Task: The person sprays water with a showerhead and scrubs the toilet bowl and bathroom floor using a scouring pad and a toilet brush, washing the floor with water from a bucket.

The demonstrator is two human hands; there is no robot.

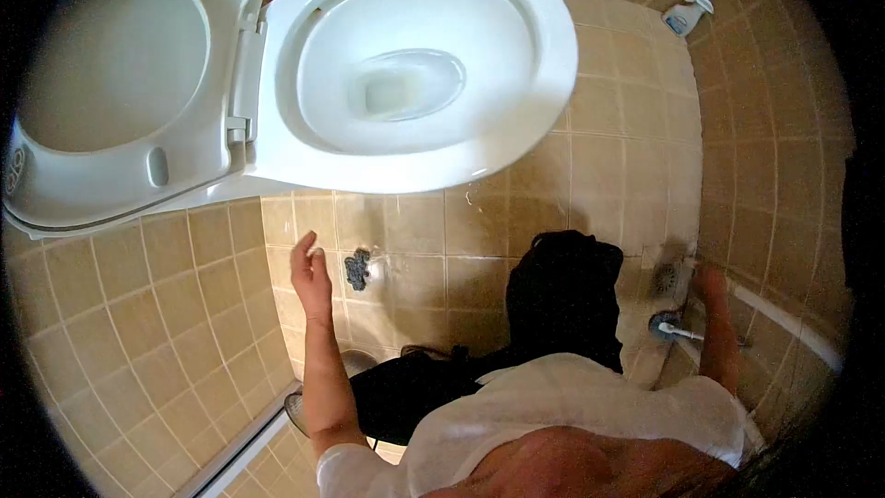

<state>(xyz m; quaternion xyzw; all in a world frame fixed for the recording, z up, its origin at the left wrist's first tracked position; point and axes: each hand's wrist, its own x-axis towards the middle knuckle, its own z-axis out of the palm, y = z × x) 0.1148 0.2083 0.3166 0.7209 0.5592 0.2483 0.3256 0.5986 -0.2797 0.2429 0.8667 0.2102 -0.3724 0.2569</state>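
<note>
My left hand (312, 278) is raised over the tiled floor at left of centre, fingers apart and holding nothing. Just right of it, a dark grey crumpled item (357, 269) lies on the tiles. At the right, my right hand (708, 284) is partly blurred near the wall, its fingers too unclear to read. Below that hand is a brush (678, 330) with a white handle and a dark bluish head. A white toilet bowl (277, 83) fills the upper middle, with water at its bottom. Its seat and lid (207, 143) are tipped back to the left.
A white spray bottle (684, 18) lies by the wall at the upper right. A round floor drain (667, 278) is left of my right hand. Tiled walls (138, 314) stand on both sides. A metal rail (244, 452) crosses the lower left.
</note>
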